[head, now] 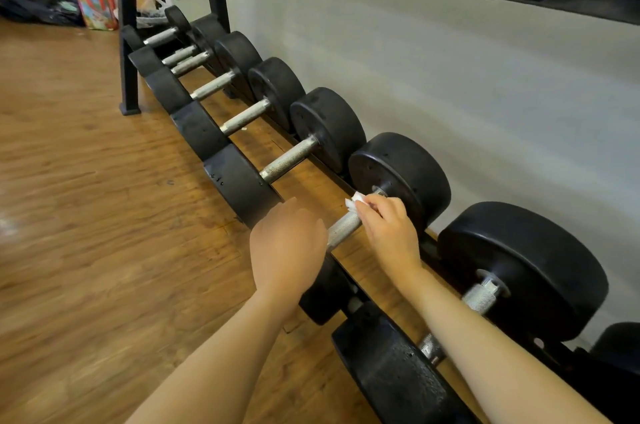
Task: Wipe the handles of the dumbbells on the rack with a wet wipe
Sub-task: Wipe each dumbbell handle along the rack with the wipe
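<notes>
Down on the lowest shelf of the black steel rack (pixel 129 43), the right hand (pixel 389 228) pinches a crumpled white wet wipe (pixel 355 201) round the far end of a knurled silver dumbbell handle (pixel 344 227), hard against the round black rubber weight head (pixel 403 178). The left hand (pixel 287 247) curls, knuckles up, over the near end of that bar, though what its fingers grip is hidden. Left of the rack's front edge lies wide open brown wood-plank floor (pixel 86 216), while neighbouring dumbbells sit close on both sides.
</notes>
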`<state>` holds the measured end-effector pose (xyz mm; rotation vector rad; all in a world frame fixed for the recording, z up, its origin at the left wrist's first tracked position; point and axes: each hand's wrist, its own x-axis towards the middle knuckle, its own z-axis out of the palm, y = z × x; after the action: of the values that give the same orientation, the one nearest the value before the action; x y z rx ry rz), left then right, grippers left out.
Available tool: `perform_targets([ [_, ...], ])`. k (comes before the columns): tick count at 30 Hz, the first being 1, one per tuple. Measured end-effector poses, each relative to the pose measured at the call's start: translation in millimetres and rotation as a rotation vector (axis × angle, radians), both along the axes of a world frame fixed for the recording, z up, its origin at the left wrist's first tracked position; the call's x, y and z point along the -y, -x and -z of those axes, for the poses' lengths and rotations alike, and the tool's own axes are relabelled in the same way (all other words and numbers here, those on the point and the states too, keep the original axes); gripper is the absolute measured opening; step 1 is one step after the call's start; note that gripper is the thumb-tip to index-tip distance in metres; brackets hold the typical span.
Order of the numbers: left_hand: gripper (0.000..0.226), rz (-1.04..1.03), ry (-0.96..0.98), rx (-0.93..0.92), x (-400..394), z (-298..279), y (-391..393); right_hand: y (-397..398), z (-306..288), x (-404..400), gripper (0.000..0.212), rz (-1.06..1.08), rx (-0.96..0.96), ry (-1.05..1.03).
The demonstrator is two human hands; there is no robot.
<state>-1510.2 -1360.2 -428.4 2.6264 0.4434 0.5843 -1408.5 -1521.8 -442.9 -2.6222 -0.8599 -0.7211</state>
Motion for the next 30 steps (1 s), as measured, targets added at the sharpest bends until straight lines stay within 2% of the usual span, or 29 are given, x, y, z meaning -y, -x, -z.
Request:
perform_targets([
  [2, 0.039, 0.0, -0.005, 0.038, 1, 5, 6, -1, 2, 2, 0.049, 0.016, 0.088, 0.105],
  [4, 0.042, -0.006, -0.011, 0.078, 2, 9, 10, -3, 0, 4, 0.053, 0.072, 0.091, 0.081],
  [8, 0.05, -0.013, -0.014, 0.111, 2, 10, 10, 0, 4, -4, 0.038, 0.024, 0.049, 0.039],
  [11, 0.052, -0.006, -0.01, 0.107, 1, 11, 10, 11, 8, -9, 0.039, -0.077, 0.01, 0.046],
  [14, 0.057, 0.004, -0.017, 0.103, 0, 11, 9, 2, 7, -1, 0.05, 0.031, -0.005, -0.023],
  [16, 0.058, 0.011, -0.018, 0.097, 0, 11, 9, -1, 4, -1, 0.05, 0.11, -0.035, -0.071],
  [18, 0.057, 0.011, -0.016, 0.092, 0, 10, 10, 0, 5, -4, 0.046, 0.059, -0.066, -0.094],
  [21, 0.057, 0.014, -0.004, 0.092, 0, 9, 10, 0, 6, -5, 0.046, -0.009, 0.016, 0.011],
  [23, 0.058, 0.015, -0.007, 0.102, 0, 8, 10, -3, 2, -4, 0.046, 0.028, -0.065, -0.012],
  [26, 0.058, 0.013, -0.006, 0.101, 1, 8, 9, -2, 5, -7, 0.058, 0.006, -0.114, -0.054],
  [28, 0.058, 0.011, -0.002, 0.095, 1, 7, 10, 0, 11, -7, 0.066, -0.044, -0.112, -0.023],
  [30, 0.057, 0.01, -0.001, 0.095, 0, 7, 10, -4, 13, -6, 0.071, -0.007, -0.081, 0.009],
])
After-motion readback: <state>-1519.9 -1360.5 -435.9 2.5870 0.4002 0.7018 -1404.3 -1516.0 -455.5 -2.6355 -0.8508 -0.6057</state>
